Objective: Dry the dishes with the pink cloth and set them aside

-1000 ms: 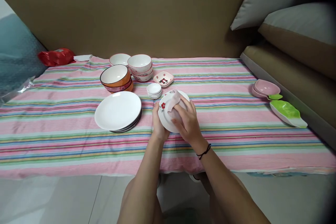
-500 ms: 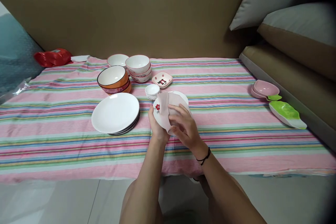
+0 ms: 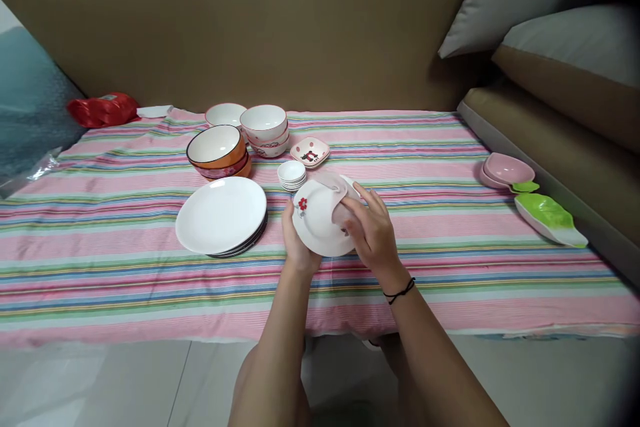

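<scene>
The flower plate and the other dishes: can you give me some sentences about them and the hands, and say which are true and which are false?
1. The left hand holds the flower plate. True.
2. The right hand has its fingers on a blue sponge. False: they are on a pale pink cloth, over the plate.
3. The big white plate is on top of a stack. True.
4. The black band is on the left wrist. False: it is on the right wrist.
5. The green dish is next to the pink bowls. True.
</scene>
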The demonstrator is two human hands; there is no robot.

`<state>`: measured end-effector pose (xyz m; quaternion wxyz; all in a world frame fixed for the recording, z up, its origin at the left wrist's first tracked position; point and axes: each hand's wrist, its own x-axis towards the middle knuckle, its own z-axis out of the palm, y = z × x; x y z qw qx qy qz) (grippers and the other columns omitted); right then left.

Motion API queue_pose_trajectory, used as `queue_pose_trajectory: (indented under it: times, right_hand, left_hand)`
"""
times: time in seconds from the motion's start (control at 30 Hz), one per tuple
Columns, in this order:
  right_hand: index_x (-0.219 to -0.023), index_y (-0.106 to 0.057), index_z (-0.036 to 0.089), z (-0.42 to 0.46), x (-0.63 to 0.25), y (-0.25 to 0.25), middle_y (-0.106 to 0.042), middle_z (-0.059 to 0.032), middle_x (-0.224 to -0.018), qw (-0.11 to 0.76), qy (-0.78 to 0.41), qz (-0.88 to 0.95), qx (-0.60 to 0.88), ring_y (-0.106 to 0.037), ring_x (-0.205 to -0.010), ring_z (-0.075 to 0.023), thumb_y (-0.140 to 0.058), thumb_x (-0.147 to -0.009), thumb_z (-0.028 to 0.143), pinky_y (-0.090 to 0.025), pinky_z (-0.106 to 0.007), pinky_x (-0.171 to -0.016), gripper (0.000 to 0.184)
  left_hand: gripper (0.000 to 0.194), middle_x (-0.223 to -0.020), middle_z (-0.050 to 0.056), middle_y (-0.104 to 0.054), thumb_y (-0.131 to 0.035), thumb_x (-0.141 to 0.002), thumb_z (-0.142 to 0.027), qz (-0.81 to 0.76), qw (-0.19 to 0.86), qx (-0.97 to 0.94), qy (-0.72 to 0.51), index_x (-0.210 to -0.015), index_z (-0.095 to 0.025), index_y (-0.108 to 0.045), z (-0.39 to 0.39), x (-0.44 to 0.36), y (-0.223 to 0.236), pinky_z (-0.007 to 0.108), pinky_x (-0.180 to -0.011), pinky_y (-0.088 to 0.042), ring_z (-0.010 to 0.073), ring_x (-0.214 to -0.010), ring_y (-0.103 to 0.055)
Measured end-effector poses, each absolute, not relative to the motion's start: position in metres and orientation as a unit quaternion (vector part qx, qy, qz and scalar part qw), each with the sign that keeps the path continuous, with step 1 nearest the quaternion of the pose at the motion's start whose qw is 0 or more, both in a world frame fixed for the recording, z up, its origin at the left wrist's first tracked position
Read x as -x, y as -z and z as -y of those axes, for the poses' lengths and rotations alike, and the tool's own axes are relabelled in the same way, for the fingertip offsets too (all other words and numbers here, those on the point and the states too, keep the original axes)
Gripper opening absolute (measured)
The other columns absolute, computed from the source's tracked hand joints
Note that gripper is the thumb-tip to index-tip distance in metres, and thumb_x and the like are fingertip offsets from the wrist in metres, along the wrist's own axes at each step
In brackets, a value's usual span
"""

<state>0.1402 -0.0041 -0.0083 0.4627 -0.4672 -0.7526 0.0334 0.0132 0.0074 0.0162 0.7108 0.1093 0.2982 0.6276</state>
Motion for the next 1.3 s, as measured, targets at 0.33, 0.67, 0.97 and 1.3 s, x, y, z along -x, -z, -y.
queue_pose_trajectory:
  times: [0.33, 0.67, 0.97, 1.3]
  right_hand:
    - [-0.12, -0.054, 0.017, 0.012, -0.114, -0.001, -0.047, -0.0123, -0.139, 0.447, -0.18, 0.8, 0.357, -0.037, -0.134, -0.0251, -0.036, -0.094, 0.049, -0.03, -0.046, -0.112, 0.045]
    - [-0.109, -0.058, 0.021, 0.009, -0.118, 0.005, -0.061, -0.0092, -0.117, 0.551, -0.228, 0.691, 0.408, -0.058, -0.111, -0.0192, -0.04, -0.094, 0.024, -0.051, -0.035, -0.092, 0.024]
    - [-0.115, -0.062, 0.028, 0.003, -0.113, 0.012, -0.057, -0.0057, -0.125, 0.492, -0.081, 0.758, 0.421, -0.047, -0.122, -0.0245, -0.046, -0.09, 0.023, -0.039, -0.048, -0.104, 0.03]
    - [-0.13, -0.048, 0.03, 0.008, -0.111, 0.013, -0.031, -0.0063, -0.146, 0.427, -0.058, 0.799, 0.419, -0.024, -0.138, -0.0294, -0.04, -0.09, 0.03, -0.026, -0.054, -0.109, 0.041]
  left_hand:
    - [0.038, -0.077, 0.005, -0.069, -0.047, -0.085, -0.046, -0.31, 0.696, -0.111, -0.638, -0.086, -0.014, -0.068, -0.008, -0.009, -0.011, 0.028, -0.078, -0.049, 0.0181, -0.075, -0.066]
    - [0.046, -0.102, 0.011, -0.07, -0.045, -0.085, -0.049, -0.271, 0.699, -0.144, -0.646, -0.106, -0.012, -0.065, -0.011, -0.006, -0.017, 0.035, -0.09, -0.048, 0.0257, -0.103, -0.063]
    - [0.032, -0.088, 0.005, -0.069, -0.048, -0.085, -0.04, -0.287, 0.698, -0.129, -0.643, -0.096, -0.015, -0.065, -0.009, -0.016, -0.011, 0.029, -0.09, -0.048, 0.0193, -0.096, -0.065]
    - [0.054, -0.108, 0.01, -0.068, -0.038, -0.089, -0.057, -0.302, 0.736, -0.17, -0.582, -0.112, -0.016, -0.065, -0.007, -0.017, 0.0, 0.031, -0.096, -0.046, 0.0229, -0.113, -0.059]
